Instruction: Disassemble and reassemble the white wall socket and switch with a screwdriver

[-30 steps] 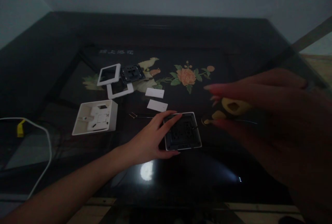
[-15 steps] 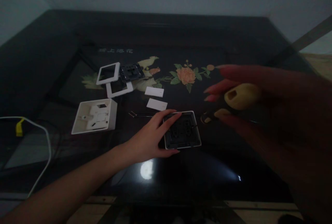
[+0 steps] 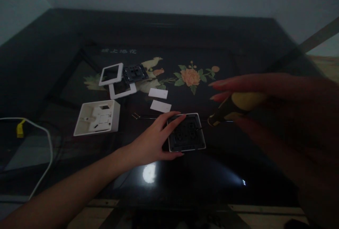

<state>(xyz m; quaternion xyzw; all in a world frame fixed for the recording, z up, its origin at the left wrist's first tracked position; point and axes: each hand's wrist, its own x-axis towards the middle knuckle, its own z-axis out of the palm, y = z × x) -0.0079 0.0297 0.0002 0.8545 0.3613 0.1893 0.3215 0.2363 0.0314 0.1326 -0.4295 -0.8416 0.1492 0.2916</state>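
My left hand (image 3: 156, 139) grips the left side of a square white switch box (image 3: 205, 140), thumb at its near edge and fingers over its far edge. A black switch module (image 3: 186, 139) sits inside that box. On the right, my right hand (image 3: 275, 123), dark and blurred, is closed on a screwdriver with a yellow and black handle (image 3: 246, 103). Its thin shaft points left, with the tip at the right part of the black module. Whether the tip touches a screw I cannot tell. A thin metal rod with a forked end (image 3: 136, 116) lies behind my left hand.
Left of my hand stands an open white back box (image 3: 115, 117). Behind it lie two white frames (image 3: 120, 73) (image 3: 124, 94) and another black module (image 3: 135, 72). Two white rocker plates (image 3: 158, 93) (image 3: 160, 106) lie nearby. A white cable (image 3: 50, 147) with a yellow tag (image 3: 20, 129) runs at far left.
My right hand has turned the screwdriver, whose handle swung from end-on toward side-on, and its fingers shifted. My left hand and the switch box have stayed in place.
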